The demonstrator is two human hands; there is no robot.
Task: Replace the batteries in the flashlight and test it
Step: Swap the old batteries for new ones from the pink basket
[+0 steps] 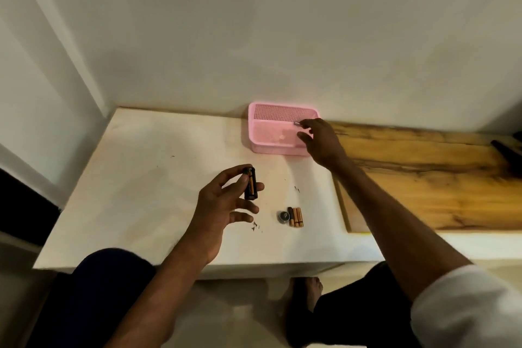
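Note:
My left hand [226, 200] holds a black battery holder [250, 183] with copper-and-black batteries in it, upright above the white table [135, 178]. My right hand [322, 141] reaches over the right rim of the pink basket [271, 133] and pinches a small silvery object [297, 123] between its fingertips; I cannot tell what it is. Several loose copper-and-black batteries [296, 217] lie on the table in front of me, with a small dark round cap [283, 217] touching their left side.
A wooden board [423, 178] covers the table's right part. A dark object [505, 150] lies at its far right edge. Small dark specks [255, 225] are scattered on the white surface. The wall stands right behind the basket. My bare foot [310, 291] is below the table edge.

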